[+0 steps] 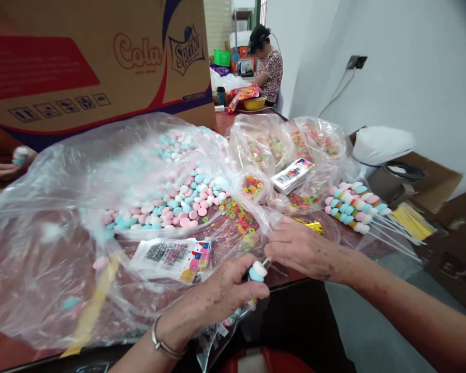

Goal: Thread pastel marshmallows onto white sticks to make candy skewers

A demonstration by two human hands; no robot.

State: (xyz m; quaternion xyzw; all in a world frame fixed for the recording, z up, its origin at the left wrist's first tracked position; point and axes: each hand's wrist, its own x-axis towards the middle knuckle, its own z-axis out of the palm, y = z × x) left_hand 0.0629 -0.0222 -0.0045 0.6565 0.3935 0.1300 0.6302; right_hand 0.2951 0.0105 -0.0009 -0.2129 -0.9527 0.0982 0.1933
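My left hand is closed around a marshmallow skewer, whose white and blue top pieces show above the fingers. A clear plastic bag hangs below this hand, around the skewer's lower part as far as I can see. Just to the right, my right hand pinches the thin white stick that comes out of the top piece. Printed cards lie beyond my left hand. Gold twist ties are just past my right hand.
Loose pink, blue and white marshmallows fill a large clear bag; ring candies lie beside them. Finished skewers are stacked at right. A big carton stands behind. A co-worker's hand holds a skewer at left; another person sits farther back.
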